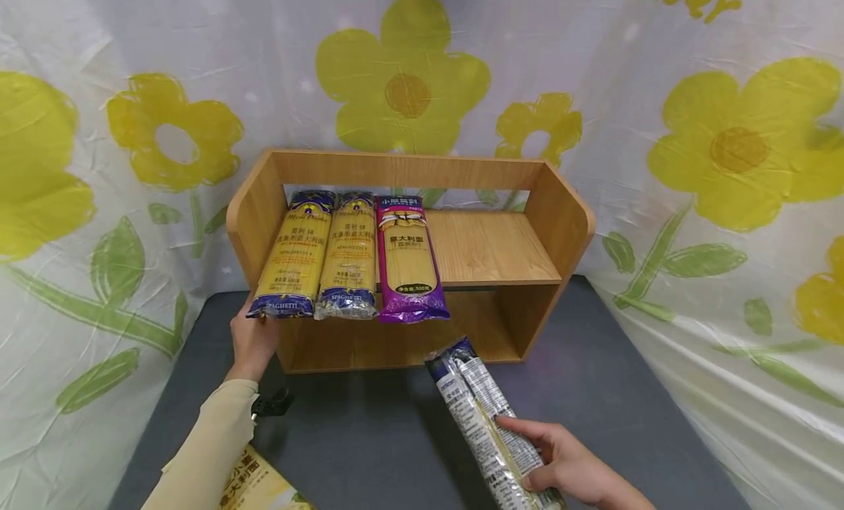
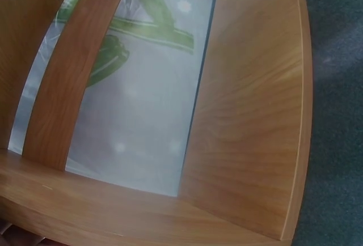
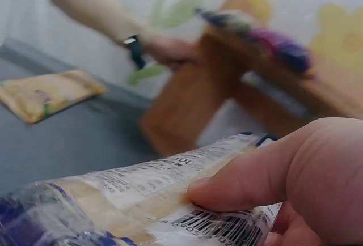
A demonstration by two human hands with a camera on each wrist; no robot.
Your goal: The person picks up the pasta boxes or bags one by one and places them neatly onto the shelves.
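My right hand [image 1: 560,462] grips a clear packet of spaghetti [image 1: 484,415] with its printed back up, above the dark tabletop. In the right wrist view the thumb [image 3: 244,183] presses beside the barcode. My left hand [image 1: 253,341] holds the left side panel of a wooden shelf [image 1: 494,246]; its fingertips are partly hidden. On the upper board lie two blue-and-yellow spaghetti packets [image 1: 297,253] [image 1: 349,253] and a purple pasta packet [image 1: 412,257], side by side. The left wrist view shows the shelf's lower compartment [image 2: 244,104], not the hand.
A yellow pasta packet [image 1: 257,484] lies on the dark tabletop [image 1: 369,437] near the left forearm and is partly hidden by it. A flower-printed white curtain [image 1: 626,129] hangs behind the shelf and along both sides.
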